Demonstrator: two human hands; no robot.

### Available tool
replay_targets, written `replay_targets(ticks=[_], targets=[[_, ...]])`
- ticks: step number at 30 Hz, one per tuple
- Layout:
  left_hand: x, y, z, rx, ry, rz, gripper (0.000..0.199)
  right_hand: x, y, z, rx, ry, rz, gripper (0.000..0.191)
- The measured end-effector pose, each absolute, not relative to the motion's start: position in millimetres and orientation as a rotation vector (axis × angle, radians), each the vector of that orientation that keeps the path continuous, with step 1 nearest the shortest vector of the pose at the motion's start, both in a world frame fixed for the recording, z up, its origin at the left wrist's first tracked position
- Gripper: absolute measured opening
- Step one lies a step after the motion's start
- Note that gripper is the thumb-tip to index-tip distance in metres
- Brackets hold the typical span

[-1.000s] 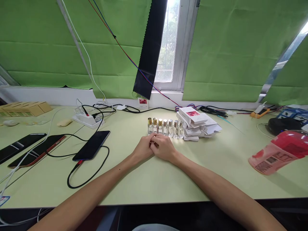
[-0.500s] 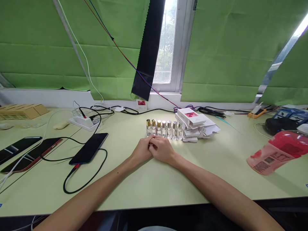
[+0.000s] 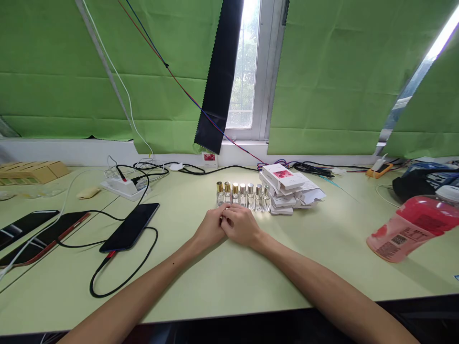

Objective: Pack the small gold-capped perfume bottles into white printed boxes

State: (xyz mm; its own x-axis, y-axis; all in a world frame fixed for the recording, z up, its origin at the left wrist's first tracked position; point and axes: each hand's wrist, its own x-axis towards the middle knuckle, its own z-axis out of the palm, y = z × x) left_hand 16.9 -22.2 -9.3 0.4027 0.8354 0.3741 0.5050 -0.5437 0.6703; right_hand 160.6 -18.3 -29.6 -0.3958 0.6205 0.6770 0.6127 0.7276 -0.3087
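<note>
My left hand (image 3: 211,226) and my right hand (image 3: 241,224) rest together on the pale green table (image 3: 222,277), fingers curled and touching each other. No object shows in either hand. Just beyond my fingers stands a row of several small glass bottles (image 3: 243,196), upright, with gold caps at the left end and silver ones at the right. Against the right end of the row lies a loose pile of flattened white boxes (image 3: 283,203), topped by a white box with a red picture (image 3: 283,177).
Phones (image 3: 131,227) with black cables lie at the left, below a white power strip (image 3: 124,186). Brown boxes (image 3: 34,172) stand at the far left. A pink bottle (image 3: 409,229) is at the right, near an orange meter (image 3: 379,170) and a black pouch (image 3: 412,186).
The camera view has shifted slightly, so the table items appear a little lower. My hands stay together in the same place by the bottles.
</note>
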Motion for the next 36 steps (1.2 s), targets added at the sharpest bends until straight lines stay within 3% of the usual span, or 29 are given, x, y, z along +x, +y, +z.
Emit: replay_targets(ticks=[22, 30, 36], targets=[[20.0, -24.8, -11.2, 2.189, 1.142, 1.033, 0.032, 164.5, -16.3, -22.1, -0.824, -2.05, -0.194, 0.02], [19.7, -24.4, -15.1, 2.19, 1.172, 1.014, 0.014, 173.1, -15.5, -17.9, -0.842, -1.978, -0.235, 0.017], [21.9, -27.4, -20.3, 2.316, 1.133, 0.878, 0.012, 202.0, -11.4, 5.9, -0.886, -1.718, -0.528, 0.02]])
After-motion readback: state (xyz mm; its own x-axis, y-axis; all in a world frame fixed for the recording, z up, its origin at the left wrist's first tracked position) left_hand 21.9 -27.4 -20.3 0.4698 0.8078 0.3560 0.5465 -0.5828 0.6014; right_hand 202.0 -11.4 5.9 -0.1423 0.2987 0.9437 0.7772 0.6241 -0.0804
